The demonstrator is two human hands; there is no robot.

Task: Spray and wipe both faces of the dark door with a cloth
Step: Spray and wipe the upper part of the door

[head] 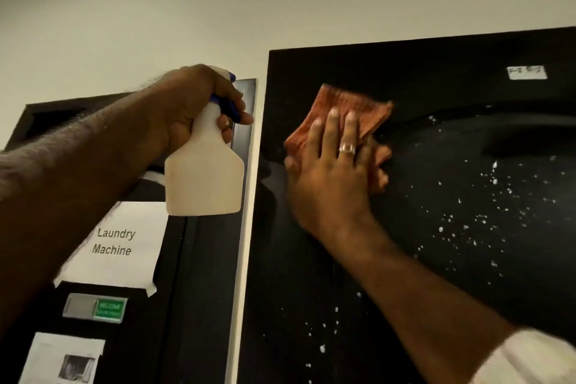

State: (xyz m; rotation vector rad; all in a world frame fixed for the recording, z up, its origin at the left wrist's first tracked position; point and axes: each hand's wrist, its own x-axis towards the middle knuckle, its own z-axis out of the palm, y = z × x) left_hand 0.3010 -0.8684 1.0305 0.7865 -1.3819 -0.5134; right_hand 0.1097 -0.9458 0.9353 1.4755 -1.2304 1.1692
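Head view is showing one dark door (436, 274), one cloth (352, 109) flattened under the spread right hand (330, 171) near its left edge, one spray bottle (204, 171) gripped by the left hand (193, 103).

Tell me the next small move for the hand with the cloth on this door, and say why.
Probably sweep the right hand and its orange cloth rightward and down across the dark door. The cloth sits pressed flat near the door's upper left, while white spray droplets dot the surface to its right and below, unwiped. The left hand holds the spray bottle clear of the door.
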